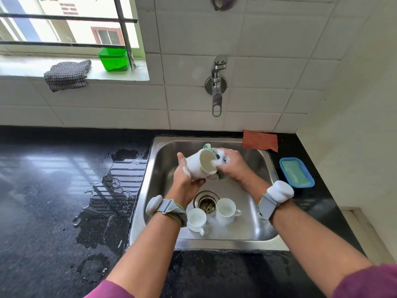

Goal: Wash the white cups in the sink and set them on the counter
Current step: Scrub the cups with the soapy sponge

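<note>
White cup (200,166), tipped on its side, is held over the steel sink (253,229) at the centre of the frame, with the left hand (183,177) wrapped around its body. The soapy right hand (232,166) grips a green sponge (209,147) against the cup's rim. Lower centre, a second cup (196,220) and a third cup (225,210) stand upright in the sink near the drain (206,204); the black bench (53,190) at left is wet.
</note>
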The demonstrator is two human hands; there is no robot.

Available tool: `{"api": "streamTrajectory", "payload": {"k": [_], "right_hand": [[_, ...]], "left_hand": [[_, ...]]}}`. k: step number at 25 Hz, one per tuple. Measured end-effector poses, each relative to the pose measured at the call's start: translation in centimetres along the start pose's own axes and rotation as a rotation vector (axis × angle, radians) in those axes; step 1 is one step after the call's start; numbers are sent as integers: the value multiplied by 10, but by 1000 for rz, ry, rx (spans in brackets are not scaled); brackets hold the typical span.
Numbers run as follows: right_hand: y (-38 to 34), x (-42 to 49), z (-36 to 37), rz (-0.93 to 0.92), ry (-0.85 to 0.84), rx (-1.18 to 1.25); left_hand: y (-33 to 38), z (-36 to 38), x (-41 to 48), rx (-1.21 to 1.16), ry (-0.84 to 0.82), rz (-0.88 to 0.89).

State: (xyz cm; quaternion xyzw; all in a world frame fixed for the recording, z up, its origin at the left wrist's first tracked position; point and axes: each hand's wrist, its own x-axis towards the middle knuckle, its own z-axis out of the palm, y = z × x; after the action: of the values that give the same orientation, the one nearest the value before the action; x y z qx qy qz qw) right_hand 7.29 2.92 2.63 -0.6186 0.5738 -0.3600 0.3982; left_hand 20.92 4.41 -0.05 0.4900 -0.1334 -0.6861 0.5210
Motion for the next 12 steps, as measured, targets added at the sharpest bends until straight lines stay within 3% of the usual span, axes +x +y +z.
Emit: {"api": "streamTrajectory", "payload": {"k": [2, 4, 9, 12], "right_hand": [[1, 0, 7, -17, 164, -185], [-2, 0, 7, -63, 207, -292], [-8, 3, -2, -202, 62, -429], [-3, 10, -4, -137, 34, -337]], "left_hand": [[-4, 1, -2, 17, -52, -14], [-2, 2, -3, 165, -130, -9], [14, 1, -6, 615, -203, 78], [11, 6, -8, 568, -186, 44]]}}
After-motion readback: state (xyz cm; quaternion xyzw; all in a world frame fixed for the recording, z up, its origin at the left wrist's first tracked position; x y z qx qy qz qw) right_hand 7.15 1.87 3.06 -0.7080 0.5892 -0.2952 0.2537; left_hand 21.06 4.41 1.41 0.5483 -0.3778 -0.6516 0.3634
